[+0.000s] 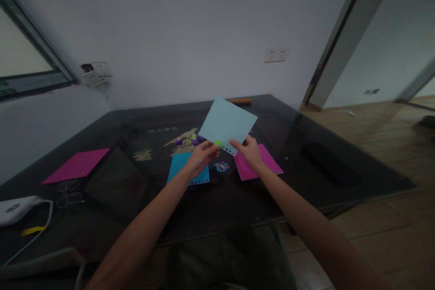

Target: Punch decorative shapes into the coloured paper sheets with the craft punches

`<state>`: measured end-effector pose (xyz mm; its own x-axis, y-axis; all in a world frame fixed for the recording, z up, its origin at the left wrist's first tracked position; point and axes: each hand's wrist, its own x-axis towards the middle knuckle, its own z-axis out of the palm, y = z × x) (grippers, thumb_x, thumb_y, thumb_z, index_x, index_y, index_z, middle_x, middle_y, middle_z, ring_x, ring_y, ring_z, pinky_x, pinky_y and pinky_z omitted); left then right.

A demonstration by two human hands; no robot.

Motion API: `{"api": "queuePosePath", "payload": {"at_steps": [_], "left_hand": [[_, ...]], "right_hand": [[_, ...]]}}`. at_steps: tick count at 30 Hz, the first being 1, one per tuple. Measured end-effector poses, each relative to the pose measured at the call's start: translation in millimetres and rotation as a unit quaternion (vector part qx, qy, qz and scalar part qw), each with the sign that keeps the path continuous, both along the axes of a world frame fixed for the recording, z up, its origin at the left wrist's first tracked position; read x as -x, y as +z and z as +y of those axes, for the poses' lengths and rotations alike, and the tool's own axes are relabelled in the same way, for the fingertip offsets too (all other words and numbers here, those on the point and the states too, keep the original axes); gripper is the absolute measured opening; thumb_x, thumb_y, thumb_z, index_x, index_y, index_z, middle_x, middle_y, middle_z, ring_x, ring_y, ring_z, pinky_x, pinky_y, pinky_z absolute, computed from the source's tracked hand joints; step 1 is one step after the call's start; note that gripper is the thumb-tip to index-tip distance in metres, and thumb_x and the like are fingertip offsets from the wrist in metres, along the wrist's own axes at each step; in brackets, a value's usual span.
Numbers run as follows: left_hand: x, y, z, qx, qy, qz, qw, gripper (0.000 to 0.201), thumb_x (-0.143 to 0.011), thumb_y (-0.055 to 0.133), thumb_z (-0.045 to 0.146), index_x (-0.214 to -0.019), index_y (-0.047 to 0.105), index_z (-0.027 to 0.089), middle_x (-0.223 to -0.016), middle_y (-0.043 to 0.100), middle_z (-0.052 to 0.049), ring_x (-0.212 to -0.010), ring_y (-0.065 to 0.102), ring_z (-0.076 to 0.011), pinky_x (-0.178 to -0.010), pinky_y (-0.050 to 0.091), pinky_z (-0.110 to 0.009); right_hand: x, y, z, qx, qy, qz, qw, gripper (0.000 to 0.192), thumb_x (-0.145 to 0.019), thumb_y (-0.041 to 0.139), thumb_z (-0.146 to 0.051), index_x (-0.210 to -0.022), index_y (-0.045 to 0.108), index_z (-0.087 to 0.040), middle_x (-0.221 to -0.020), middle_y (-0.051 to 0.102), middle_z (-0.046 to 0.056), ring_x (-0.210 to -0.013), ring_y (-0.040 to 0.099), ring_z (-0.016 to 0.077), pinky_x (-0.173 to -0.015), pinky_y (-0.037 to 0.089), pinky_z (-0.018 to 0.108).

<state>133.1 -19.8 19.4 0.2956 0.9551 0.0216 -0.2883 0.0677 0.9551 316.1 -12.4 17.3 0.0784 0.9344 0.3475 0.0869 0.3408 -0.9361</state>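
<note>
I hold a light blue paper sheet (227, 123) tilted up above the dark glass table (142, 190). My right hand (249, 150) pinches its lower edge, where a row of punched holes shows. My left hand (201, 156) grips a small green hole punch (218, 144) clamped on that same edge. Under my hands lie a darker blue sheet (180, 165), a pink sheet (263, 158) and a small pile of punched paper bits (222, 166).
Several small purple punches (190, 139) sit behind the sheet. Another pink sheet (76, 165) lies at the left. A white device (16, 208) with a cable rests at the near left. A dark flat object (326, 161) lies at the right. An orange bar (240, 100) sits at the far edge.
</note>
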Motion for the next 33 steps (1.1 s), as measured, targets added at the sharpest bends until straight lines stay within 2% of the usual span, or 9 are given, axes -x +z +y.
{"api": "queuePosePath", "payload": {"at_steps": [4,11,15,20,28,33], "left_hand": [[-3.3,2.2,-4.1,0.006,-0.006,-0.004,1.0,0.022,-0.065,0.076,0.029,-0.078,0.062,0.017,-0.077,0.059,0.002,-0.067,0.055,-0.0091,-0.069,0.044,-0.024],[-5.6,0.4,-6.6,-0.006,0.001,0.004,1.0,0.022,-0.064,0.076,0.03,-0.079,0.064,0.019,-0.08,0.062,0.0,-0.067,0.056,-0.0107,-0.07,0.046,-0.026],[-7.3,-0.4,-8.4,-0.003,-0.004,0.011,1.0,0.026,-0.066,0.075,0.03,-0.086,0.063,0.017,-0.082,0.062,-0.001,-0.069,0.058,-0.0109,-0.069,0.046,-0.026],[-8.4,-1.6,-7.9,0.002,-0.006,0.0,1.0,0.026,-0.066,0.075,0.028,-0.084,0.063,0.015,-0.082,0.062,-0.002,-0.068,0.059,-0.0098,-0.07,0.046,-0.025],[-7.0,-6.3,-5.0,0.014,0.0,0.001,1.0,0.023,-0.066,0.075,0.028,-0.079,0.064,0.014,-0.077,0.061,-0.001,-0.067,0.058,-0.0102,-0.069,0.046,-0.025],[-6.8,-4.7,-4.4,0.009,0.012,0.005,1.0,0.023,-0.063,0.076,0.029,-0.076,0.064,0.014,-0.075,0.061,-0.001,-0.066,0.058,-0.0106,-0.07,0.046,-0.026]], "right_hand": [[6.2,-2.6,-2.5,0.001,-0.015,0.025,1.0,0.029,-0.063,0.07,-0.038,-0.077,0.065,-0.014,-0.082,0.071,0.01,-0.073,0.065,0.0222,-0.066,0.051,0.033],[8.3,-2.6,-5.1,-0.01,-0.047,0.023,0.999,0.031,-0.061,0.072,-0.033,-0.084,0.066,-0.012,-0.088,0.071,0.012,-0.078,0.066,0.0227,-0.072,0.052,0.034],[9.7,-4.5,-4.3,-0.017,-0.06,0.018,0.998,0.033,-0.059,0.073,-0.031,-0.084,0.067,-0.011,-0.088,0.071,0.012,-0.078,0.066,0.0229,-0.072,0.052,0.035],[10.5,-3.7,-4.1,-0.024,-0.071,0.014,0.997,0.038,-0.058,0.075,-0.029,-0.091,0.066,-0.012,-0.09,0.071,0.013,-0.081,0.067,0.0241,-0.075,0.052,0.036],[7.8,-2.7,-3.4,-0.03,-0.025,-0.007,0.999,0.042,-0.061,0.072,-0.027,-0.1,0.065,-0.012,-0.095,0.071,0.012,-0.087,0.066,0.0244,-0.081,0.051,0.038],[6.6,-4.1,-1.5,-0.034,-0.038,-0.022,0.998,0.042,-0.061,0.072,-0.025,-0.101,0.065,-0.013,-0.094,0.071,0.01,-0.089,0.066,0.024,-0.084,0.05,0.04]]}}
